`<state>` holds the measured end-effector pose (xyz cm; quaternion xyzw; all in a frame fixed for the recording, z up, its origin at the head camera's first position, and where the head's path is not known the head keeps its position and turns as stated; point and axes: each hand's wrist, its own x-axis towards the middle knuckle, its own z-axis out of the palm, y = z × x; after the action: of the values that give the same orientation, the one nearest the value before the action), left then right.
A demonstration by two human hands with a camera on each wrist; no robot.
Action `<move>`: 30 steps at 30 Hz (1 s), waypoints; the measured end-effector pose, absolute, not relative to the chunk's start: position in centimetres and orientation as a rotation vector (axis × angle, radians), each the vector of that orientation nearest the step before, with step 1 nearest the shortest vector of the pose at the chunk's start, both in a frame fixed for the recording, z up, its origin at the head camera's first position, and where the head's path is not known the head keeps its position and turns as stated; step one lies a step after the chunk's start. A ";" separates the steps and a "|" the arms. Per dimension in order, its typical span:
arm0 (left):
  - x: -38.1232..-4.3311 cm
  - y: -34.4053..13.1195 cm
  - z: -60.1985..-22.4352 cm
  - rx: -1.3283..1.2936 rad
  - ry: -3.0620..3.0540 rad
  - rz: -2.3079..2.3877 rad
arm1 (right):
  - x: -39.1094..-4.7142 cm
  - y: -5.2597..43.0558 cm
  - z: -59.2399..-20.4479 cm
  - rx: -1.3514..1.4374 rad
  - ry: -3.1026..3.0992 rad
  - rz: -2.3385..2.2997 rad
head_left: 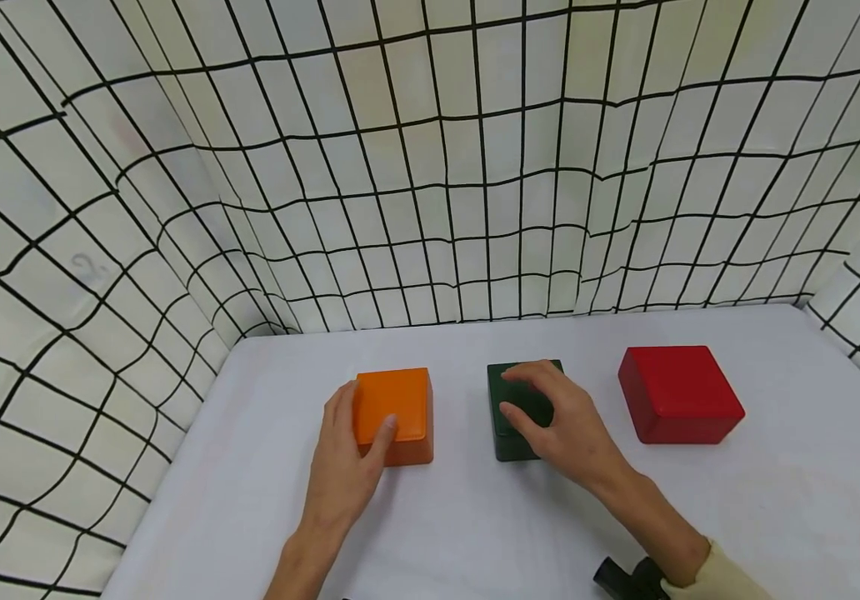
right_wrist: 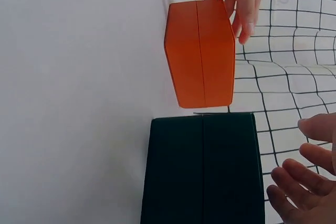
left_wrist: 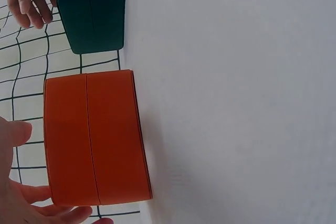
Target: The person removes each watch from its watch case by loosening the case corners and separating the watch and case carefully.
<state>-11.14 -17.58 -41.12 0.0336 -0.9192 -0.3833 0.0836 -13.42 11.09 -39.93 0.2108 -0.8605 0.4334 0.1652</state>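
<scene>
One orange box and one dark green box stand apart on a white surface, the left hand loose-fingered beside the first, gripping nothing, the right hand, spread and empty, partly hiding the second; a red box sits right, grid-lined cloth behind.

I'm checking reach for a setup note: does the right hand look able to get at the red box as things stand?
Probably yes: the right hand appears to hold nothing above the dark green box, and only white tabletop shows between it and the red box.
</scene>
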 end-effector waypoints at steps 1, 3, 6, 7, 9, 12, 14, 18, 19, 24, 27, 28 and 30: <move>-11.1 -17.6 -41.1 0.100 -2.742 -1.151 | -13.4 10.9 -39.9 0.602 -2.455 1.244; -11.1 -17.7 -41.1 0.108 -2.742 -1.166 | -13.4 10.5 -39.9 0.607 -2.463 1.256; -11.0 -17.8 -41.1 0.138 -2.762 -1.176 | -13.4 10.0 -39.9 0.603 -2.484 1.246; -11.0 -17.9 -41.1 0.147 -2.764 -1.182 | -13.4 9.8 -39.9 0.603 -2.490 1.243; -11.0 -18.0 -41.1 0.162 -2.771 -1.190 | -13.4 9.5 -39.9 0.606 -2.493 1.236; -11.0 -18.2 -41.0 0.156 -2.765 -1.215 | -13.4 9.0 -40.0 0.623 -2.482 1.235; -11.0 -18.3 -41.0 0.144 -2.762 -1.236 | -13.5 8.7 -40.0 0.639 -2.474 1.241; -11.0 -18.6 -41.0 0.122 -2.745 -1.294 | -13.5 8.1 -39.8 0.662 -2.480 1.259; -11.0 -18.7 -41.0 0.115 -2.739 -1.314 | -13.5 8.0 -39.8 0.665 -2.484 1.265; -11.3 -18.9 -41.3 0.083 -2.722 -1.388 | -13.6 7.3 -39.7 0.680 -2.489 1.295; -11.4 -19.2 -41.4 0.076 -2.722 -1.416 | -13.7 6.8 -39.6 0.695 -2.483 1.335; -11.4 -19.3 -41.5 0.075 -2.720 -1.431 | -13.7 6.6 -39.6 0.696 -2.484 1.347; -11.5 -19.6 -41.5 0.080 -2.716 -1.478 | -13.8 6.3 -39.5 0.693 -2.495 1.365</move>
<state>-11.49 -19.55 -41.54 0.0259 -0.8778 -0.4778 0.0243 -13.77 6.30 -39.47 0.2352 -0.8475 0.4636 0.1071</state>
